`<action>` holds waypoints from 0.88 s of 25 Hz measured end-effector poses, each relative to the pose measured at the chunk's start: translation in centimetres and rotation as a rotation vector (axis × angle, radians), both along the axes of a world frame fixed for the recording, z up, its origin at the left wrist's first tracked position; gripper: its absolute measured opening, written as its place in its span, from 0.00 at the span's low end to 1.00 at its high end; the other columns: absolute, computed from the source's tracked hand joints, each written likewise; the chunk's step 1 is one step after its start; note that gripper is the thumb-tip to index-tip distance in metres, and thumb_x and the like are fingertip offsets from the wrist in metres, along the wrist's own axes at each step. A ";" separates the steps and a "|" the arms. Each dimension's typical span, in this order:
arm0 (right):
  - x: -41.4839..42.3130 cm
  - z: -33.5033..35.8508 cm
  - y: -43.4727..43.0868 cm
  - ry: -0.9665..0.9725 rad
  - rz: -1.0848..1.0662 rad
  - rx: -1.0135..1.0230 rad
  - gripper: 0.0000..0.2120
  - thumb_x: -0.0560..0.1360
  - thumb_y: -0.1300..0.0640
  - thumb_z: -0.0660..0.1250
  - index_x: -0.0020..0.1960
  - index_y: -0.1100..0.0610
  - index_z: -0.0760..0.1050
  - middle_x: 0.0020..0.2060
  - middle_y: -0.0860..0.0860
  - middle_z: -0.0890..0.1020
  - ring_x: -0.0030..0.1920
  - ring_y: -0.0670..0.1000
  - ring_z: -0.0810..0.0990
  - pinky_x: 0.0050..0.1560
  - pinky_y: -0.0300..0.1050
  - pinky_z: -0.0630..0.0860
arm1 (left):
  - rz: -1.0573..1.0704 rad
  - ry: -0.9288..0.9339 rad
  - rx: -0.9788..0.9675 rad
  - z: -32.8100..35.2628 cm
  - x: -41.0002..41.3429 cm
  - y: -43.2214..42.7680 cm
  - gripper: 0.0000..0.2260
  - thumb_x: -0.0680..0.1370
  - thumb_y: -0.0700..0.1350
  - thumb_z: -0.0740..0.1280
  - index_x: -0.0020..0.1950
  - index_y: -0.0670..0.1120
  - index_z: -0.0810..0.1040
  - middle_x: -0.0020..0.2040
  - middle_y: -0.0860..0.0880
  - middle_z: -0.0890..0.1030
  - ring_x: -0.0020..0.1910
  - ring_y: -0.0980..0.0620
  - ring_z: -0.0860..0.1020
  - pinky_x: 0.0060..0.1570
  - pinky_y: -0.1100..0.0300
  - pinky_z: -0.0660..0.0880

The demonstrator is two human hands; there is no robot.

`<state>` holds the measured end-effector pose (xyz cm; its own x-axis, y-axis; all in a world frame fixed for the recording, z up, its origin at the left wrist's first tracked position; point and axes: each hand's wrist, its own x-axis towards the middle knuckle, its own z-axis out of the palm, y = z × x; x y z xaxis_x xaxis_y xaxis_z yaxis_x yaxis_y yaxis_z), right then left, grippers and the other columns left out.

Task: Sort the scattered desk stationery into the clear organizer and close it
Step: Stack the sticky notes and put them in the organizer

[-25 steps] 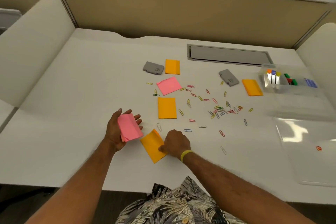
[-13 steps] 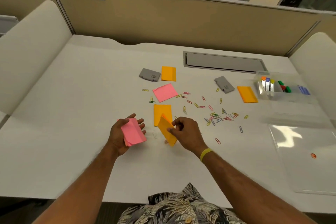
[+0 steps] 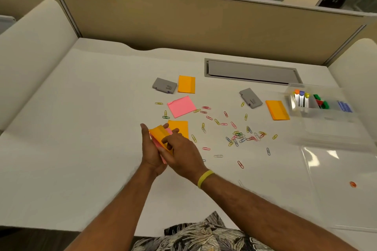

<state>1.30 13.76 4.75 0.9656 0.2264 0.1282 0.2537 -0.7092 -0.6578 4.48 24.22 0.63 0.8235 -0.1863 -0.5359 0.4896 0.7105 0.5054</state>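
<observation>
In left hand (image 3: 150, 154) — orange pad (image 3: 158, 134) aslant

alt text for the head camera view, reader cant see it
Two bare hands meet over a white desk: the left hand holds a pink pad while the right hand pinches an orange sticky pad on top of it. Coloured paper clips and more pads lie scattered beyond, with a clear organizer open at the right.

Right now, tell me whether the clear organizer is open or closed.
Open: the clear organizer has its lid lying flat on the desk, leaving its compartments uncovered.
</observation>
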 end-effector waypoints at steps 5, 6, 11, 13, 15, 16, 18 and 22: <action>0.9 -1.2 -0.2 0.172 0.004 0.114 0.18 0.75 0.48 0.67 0.59 0.57 0.78 0.48 0.52 0.81 0.48 0.50 0.78 0.50 0.44 0.76 | -0.020 -0.033 0.013 0.3 -0.2 0.0 0.29 0.66 0.66 0.71 0.59 0.49 0.78 0.58 0.41 0.81 0.54 0.42 0.81 0.52 0.45 0.79; 1.2 -1.4 -0.4 0.202 -0.005 0.149 0.18 0.74 0.47 0.68 0.58 0.57 0.79 0.47 0.51 0.81 0.48 0.49 0.78 0.50 0.43 0.76 | -0.008 -0.020 0.014 0.2 0.1 0.3 0.24 0.67 0.62 0.72 0.58 0.50 0.78 0.56 0.41 0.81 0.51 0.43 0.82 0.48 0.47 0.81; 3.8 -3.4 -3.0 0.309 -0.303 0.126 0.12 0.73 0.50 0.70 0.52 0.56 0.78 0.43 0.51 0.81 0.44 0.49 0.79 0.47 0.44 0.78 | 0.052 0.011 0.046 -1.1 1.8 3.6 0.13 0.80 0.52 0.57 0.62 0.54 0.74 0.56 0.41 0.79 0.50 0.42 0.80 0.43 0.46 0.81; 5.2 -4.4 -4.3 0.377 -0.340 0.009 0.15 0.73 0.50 0.71 0.55 0.56 0.76 0.48 0.52 0.80 0.50 0.51 0.78 0.53 0.48 0.78 | 0.063 0.006 0.064 -1.5 2.4 4.7 0.13 0.80 0.51 0.57 0.64 0.54 0.73 0.57 0.40 0.79 0.52 0.41 0.79 0.46 0.44 0.80; 6.7 -5.0 -5.1 0.410 -0.317 -0.144 0.23 0.71 0.46 0.72 0.60 0.56 0.73 0.55 0.54 0.78 0.57 0.54 0.76 0.57 0.50 0.76 | 0.061 0.005 0.067 -1.6 3.1 5.6 0.15 0.80 0.50 0.56 0.66 0.54 0.72 0.58 0.39 0.79 0.53 0.40 0.79 0.49 0.42 0.78; 7.4 -4.9 -5.2 0.420 -0.308 -0.220 0.27 0.70 0.43 0.72 0.62 0.57 0.71 0.57 0.54 0.76 0.59 0.55 0.74 0.58 0.51 0.75 | 0.058 0.011 0.061 -1.7 3.4 5.9 0.15 0.80 0.50 0.56 0.66 0.54 0.73 0.58 0.39 0.79 0.53 0.40 0.79 0.49 0.42 0.78; 8.7 -4.8 -4.9 0.434 -0.296 -0.355 0.34 0.67 0.37 0.72 0.63 0.57 0.69 0.59 0.55 0.74 0.61 0.56 0.72 0.58 0.52 0.73 | 0.057 0.034 0.041 -1.8 3.7 6.2 0.15 0.80 0.50 0.57 0.65 0.53 0.74 0.58 0.40 0.79 0.52 0.40 0.80 0.48 0.42 0.79; 10.0 -5.0 -3.2 0.481 -0.324 -0.535 0.41 0.64 0.31 0.70 0.64 0.59 0.67 0.61 0.57 0.72 0.62 0.58 0.71 0.59 0.54 0.71 | 0.057 0.065 0.034 -2.3 4.1 6.1 0.13 0.79 0.51 0.58 0.61 0.51 0.75 0.59 0.39 0.78 0.54 0.39 0.78 0.47 0.43 0.80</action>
